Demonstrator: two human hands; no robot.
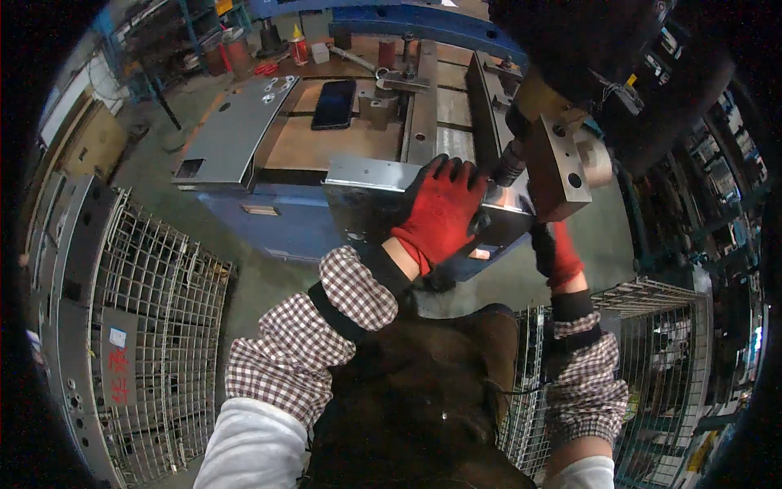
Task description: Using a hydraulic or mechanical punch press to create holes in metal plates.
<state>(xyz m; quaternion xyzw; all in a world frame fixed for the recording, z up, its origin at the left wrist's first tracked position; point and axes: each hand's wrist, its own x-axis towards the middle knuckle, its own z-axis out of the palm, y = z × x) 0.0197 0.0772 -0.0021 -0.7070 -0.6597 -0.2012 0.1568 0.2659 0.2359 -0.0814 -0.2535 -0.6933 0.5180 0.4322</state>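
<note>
My left hand (444, 208), in a red glove with dark fingertips, grips a bent sheet-metal panel (366, 174). Its fingers lie over the shiny top face, with the thumb at the near side. Just right of those fingers, a dark cylindrical machine spindle (511, 165) comes down onto or close over the panel's right end; contact cannot be made out. My right hand (562, 254), also red-gloved, is raised beside and below a steel block (559, 175) on the machine. The hand's fingers are mostly hidden, so what they hold does not show.
Left on the blue workbench (269, 216) lies another flat metal panel (236, 134). Behind sit a black phone (334, 104), a hammer (352, 59), red scissors (266, 68) and clamping bars (420, 106). Wire cages (163, 326) flank me; shelving (709, 179) stands right.
</note>
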